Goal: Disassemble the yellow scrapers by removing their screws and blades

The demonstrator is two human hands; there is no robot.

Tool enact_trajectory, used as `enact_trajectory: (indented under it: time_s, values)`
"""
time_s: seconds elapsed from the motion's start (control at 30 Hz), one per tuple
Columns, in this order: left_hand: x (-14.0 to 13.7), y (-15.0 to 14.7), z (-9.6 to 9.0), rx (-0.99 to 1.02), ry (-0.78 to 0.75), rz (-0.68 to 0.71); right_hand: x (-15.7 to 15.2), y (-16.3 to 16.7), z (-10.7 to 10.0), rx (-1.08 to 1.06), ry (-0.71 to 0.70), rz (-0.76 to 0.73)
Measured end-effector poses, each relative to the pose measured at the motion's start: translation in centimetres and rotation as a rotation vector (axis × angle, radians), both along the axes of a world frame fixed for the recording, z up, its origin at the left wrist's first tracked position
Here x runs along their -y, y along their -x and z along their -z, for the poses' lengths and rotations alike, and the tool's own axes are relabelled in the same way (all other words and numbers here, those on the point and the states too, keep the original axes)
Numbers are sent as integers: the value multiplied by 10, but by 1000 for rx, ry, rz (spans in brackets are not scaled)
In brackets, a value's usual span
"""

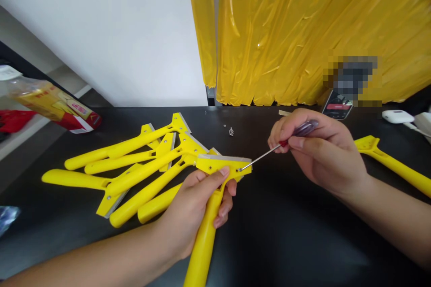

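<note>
My left hand (205,197) is closed around the neck of a yellow scraper (204,237), its thumb pressed on the head near the metal blade edge. Between the fingers of my right hand (323,154) is a screwdriver (305,128) with a translucent handle, a red collar and a thin metal shaft. Its tip meets the scraper head at the right-hand screw hole. Another hole shows at the left of that head. Several more yellow scrapers (134,143) lie in an overlapping pile left of my left hand, with blades and screws visible on their heads.
Small screws (230,132) lie on the black table (286,233) behind the held scraper. Another yellow scraper (400,166) rests at the right, near a white charger (398,117). A phone (337,105) stands at the back. On the left a bottle (54,103) leans.
</note>
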State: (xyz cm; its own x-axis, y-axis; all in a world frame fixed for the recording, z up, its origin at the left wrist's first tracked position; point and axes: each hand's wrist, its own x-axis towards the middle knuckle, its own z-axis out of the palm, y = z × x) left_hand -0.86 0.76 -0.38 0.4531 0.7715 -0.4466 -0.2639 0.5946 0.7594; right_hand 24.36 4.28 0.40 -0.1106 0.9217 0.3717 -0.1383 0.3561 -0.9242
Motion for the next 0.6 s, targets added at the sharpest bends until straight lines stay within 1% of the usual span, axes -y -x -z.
enact_trajectory:
  time_s: [0.23,0.33,0.5,0.6]
  values:
    - [-1,-2,2,12,10,-26,3,1,2,37,21,-9]
    - [0,-3,2,11,16,-36,3,1,2,67,9,-19]
    - [3,-2,1,0,-2,-36,5,-1,0,166,-58,-16]
    - [3,-3,3,-39,-28,-21,12,-2,-12,259,-130,-43]
